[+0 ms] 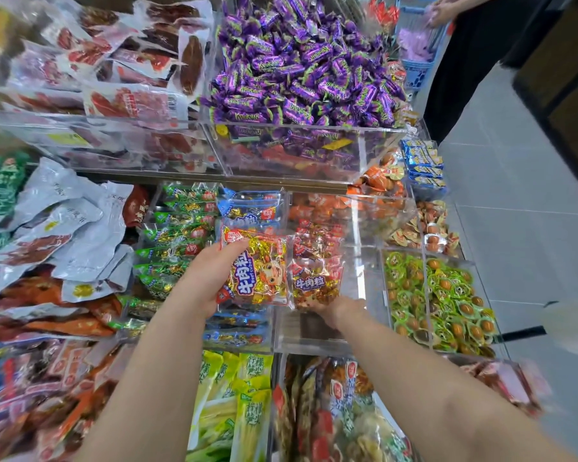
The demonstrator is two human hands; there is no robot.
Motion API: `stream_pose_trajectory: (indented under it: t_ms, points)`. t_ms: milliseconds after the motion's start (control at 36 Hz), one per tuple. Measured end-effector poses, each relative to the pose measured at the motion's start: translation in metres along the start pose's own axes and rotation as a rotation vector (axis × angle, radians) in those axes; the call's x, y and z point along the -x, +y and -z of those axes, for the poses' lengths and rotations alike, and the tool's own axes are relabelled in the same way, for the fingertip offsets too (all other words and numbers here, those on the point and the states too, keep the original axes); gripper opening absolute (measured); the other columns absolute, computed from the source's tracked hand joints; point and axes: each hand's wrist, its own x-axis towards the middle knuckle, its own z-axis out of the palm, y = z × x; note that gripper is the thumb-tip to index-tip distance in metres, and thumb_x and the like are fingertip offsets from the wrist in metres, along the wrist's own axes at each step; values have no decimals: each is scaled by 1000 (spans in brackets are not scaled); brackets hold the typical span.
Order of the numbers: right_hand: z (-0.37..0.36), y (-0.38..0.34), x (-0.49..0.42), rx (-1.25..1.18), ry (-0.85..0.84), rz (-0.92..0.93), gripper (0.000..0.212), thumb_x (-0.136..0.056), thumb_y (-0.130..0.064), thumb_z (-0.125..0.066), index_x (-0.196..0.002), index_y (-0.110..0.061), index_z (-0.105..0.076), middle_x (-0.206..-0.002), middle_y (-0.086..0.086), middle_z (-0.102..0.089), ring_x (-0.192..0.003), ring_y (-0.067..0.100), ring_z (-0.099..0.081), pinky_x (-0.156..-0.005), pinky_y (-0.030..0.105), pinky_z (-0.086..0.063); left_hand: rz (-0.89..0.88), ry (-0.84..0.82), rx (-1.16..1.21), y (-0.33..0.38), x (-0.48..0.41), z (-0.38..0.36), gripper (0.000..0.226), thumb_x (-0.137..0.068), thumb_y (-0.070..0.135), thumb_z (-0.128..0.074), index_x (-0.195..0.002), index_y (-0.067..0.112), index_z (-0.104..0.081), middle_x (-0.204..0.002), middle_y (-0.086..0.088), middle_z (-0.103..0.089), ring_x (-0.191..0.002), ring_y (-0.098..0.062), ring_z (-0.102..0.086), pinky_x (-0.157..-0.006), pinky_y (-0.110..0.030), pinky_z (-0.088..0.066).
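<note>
Left hand (211,278) grips a clear bag (264,278) of gold-wrapped cubes. Right hand (342,311) holds a second bag (316,285) just beside it.

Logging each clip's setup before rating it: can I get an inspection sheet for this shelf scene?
Surface: tiered shop shelf of clear acrylic bins, most filled.
Job's things: larger beef-cube bag and smaller beef-cube bag, side by side over a part-filled bin.
Clutter: purple candies, green-wrapped snack packs, blue bags, pale pouches at left.
Grips: left hand holds the larger bag; right hand holds the smaller one from below.
Cables: nothing seen.
Surroundings: grey tiled floor; another person by a blue basket.
</note>
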Motion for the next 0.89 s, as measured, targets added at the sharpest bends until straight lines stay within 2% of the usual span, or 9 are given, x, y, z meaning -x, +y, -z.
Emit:
stream_pose_trajectory:
  t_ms: [83, 139, 194, 278, 417, 500, 611, 694, 889]
  points:
    - [0, -4, 0, -28, 39, 99, 75, -83, -70, -45, -133, -14, -49, -131, 11, -55, -122, 30, -49, -102, 36, -38, 14, 2, 13, 0, 2, 2, 24, -94, 39, -57, -100, 16, -63, -75, -2, -76, -65, -19, -72, -56, -29, -53]
    - [-2, -8, -2, -211, 35, 115, 67, -79, -56, -65, -128, -14, -47, -127, 10, -57, -117, 29, -54, -101, 36, -42, 17, -1, 18, -1, 2, 3, 24, -94, 39, -56, -99, 16, -63, -74, -2, -75, -64, -17, -72, -57, -30, -52]
    - [-4, -10, -5, -534, 73, 84, 75, -66, -33, -85, -121, -15, -38, -122, 8, -54, -112, 27, -54, -95, 33, -43, 19, -3, 25, -1, 2, 4, 23, -95, 38, -56, -97, 16, -62, -73, -1, -75, -62, -16, -72, -56, -28, -52]
    - [-4, -11, -6, -731, 76, 109, 80, -59, -19, -89, -114, -20, -31, -112, 4, -50, -106, 23, -52, -90, 34, -42, 27, -9, 43, 1, 3, 5, 25, -94, 38, -58, -102, 15, -63, -78, -3, -76, -67, -17, -73, -55, -27, -53]
    - [-10, -13, -9, -870, 98, 73, 72, -58, -18, -89, -104, -21, -33, -112, 6, -57, -101, 25, -54, -88, 38, -44, 1, -13, 100, 3, 6, 6, 15, -93, 19, -57, -106, 10, -56, -71, -4, -72, -58, -16, -70, -46, -26, -51]
    - [-8, -24, -14, -901, 176, 77, 78, -54, -15, -91, -109, -17, -36, -117, 11, -56, -109, 30, -54, -90, 38, -45, -16, -35, 142, 4, 9, 5, 15, -90, 0, -53, -101, 10, -49, -81, -10, -64, -55, -15, -68, -45, -28, -52]
    - [-8, -24, -21, -818, 154, 73, 93, -54, -19, -92, -124, -9, -33, -126, 14, -49, -119, 32, -48, -97, 40, -40, -82, -174, 159, 6, 14, 5, 38, -89, -14, -48, -121, 7, -49, -108, -17, -66, -85, -26, -71, -63, -38, -58]
    - [-8, -15, -23, -743, 111, 76, 96, -53, -23, -92, -125, -12, -30, -127, 13, -45, -120, 31, -44, -100, 41, -39, -114, -225, 135, 8, 16, 5, 39, -87, -14, -50, -121, 5, -54, -111, -18, -67, -95, -30, -68, -73, -39, -56]
    - [-4, 0, -24, -721, 22, 56, 128, -54, -30, -92, -146, -15, -3, -141, 16, -39, -129, 35, -40, -107, 48, -32, -145, -182, 93, 9, 16, -4, 25, -88, -3, -60, -108, 13, -59, -85, -5, -75, -72, -16, -72, -56, -28, -56]
